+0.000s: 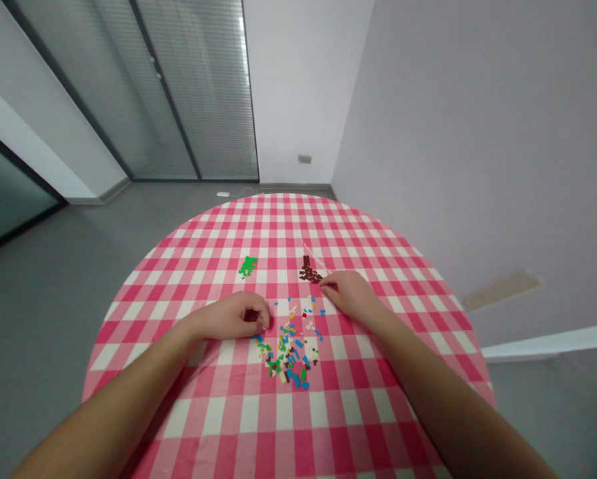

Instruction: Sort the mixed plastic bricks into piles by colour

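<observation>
A round table with a pink-and-white gingham cloth (278, 416) fills the lower middle of the view. My left hand (233, 316) rests on it with its fingers curled into a pinch, beside a loose spread of small multicoloured plastic bricks (289, 349). A tiny pale speck shows at the fingertips, too small to identify. My right hand (351, 294) lies further up, its fingertips at the edge of a heap of dark brown bricks (308, 270). Whether those fingers hold a brick is hidden. A small heap of green bricks (247, 267) sits apart, beyond my left hand.
The cloth's curved table edge (283, 197) drops to a grey floor on all sides. Beyond it stand a glass partition with blinds (199, 93) and a pale wall (478, 133). A white cable (226, 194) lies on the floor near the far wall.
</observation>
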{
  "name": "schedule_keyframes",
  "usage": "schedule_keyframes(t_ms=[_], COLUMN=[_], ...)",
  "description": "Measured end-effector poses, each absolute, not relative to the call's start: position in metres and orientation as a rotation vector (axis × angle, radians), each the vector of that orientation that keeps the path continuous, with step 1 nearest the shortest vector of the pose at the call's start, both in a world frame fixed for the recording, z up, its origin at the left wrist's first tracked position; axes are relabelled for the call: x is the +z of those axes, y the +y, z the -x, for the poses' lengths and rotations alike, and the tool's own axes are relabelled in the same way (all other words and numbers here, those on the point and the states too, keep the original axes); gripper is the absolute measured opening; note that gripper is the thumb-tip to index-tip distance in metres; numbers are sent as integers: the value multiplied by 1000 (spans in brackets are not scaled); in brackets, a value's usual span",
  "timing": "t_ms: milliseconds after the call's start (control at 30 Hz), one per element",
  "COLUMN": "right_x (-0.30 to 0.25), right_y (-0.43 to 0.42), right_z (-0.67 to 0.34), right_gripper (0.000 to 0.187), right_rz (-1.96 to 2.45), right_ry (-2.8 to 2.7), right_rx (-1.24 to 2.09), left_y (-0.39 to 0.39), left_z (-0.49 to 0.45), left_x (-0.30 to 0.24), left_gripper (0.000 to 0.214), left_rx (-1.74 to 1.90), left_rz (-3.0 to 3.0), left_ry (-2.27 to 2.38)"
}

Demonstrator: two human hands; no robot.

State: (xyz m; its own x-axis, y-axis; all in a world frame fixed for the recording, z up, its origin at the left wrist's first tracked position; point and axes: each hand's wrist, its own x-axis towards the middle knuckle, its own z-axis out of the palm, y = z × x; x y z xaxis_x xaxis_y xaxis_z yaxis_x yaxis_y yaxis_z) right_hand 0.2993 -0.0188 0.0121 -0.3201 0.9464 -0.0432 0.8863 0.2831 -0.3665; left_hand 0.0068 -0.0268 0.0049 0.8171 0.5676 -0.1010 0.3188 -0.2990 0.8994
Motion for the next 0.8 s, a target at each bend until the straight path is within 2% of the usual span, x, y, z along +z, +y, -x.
schedule_keyframes(t_ms=[800], right_x=[15], right_y=[-20], right_z=[-297], right_gripper=[18], right_rz=[1803], right_ry=[-2254], right_rx=[409], left_y=[-26], left_z=[-6], left_x=[5], left_gripper=[14], left_rx=[286], left_rz=[-1895], left_ry=[648])
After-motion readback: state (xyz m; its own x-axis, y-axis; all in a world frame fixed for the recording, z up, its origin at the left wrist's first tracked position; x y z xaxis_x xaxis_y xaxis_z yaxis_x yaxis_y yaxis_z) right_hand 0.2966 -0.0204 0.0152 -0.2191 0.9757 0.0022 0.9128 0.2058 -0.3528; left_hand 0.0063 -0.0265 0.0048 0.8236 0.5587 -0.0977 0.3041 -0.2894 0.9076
